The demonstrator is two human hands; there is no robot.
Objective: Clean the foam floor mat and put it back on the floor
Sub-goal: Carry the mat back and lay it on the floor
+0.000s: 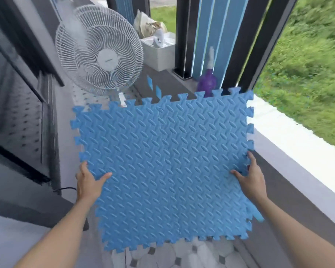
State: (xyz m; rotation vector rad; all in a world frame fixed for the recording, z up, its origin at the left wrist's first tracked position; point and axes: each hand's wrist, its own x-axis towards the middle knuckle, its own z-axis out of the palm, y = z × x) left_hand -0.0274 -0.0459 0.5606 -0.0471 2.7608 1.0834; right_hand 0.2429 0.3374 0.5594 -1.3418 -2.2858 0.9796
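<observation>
A blue foam floor mat point(162, 163) with a ribbed pattern and jigsaw edges fills the middle of the head view, held up in the air and tilted. My left hand point(89, 180) grips its left edge, thumb on the top face. My right hand point(249, 176) grips its right edge the same way. Below the mat's lower edge a tiled floor point(182, 254) with white and grey tiles shows.
A white standing fan point(103, 55) stands behind the mat at the left. A purple spray bottle point(208, 82) sits by dark pillars and blue slats. A white box point(159, 53) stands further back. A white ledge point(290, 144) and grass lie at the right.
</observation>
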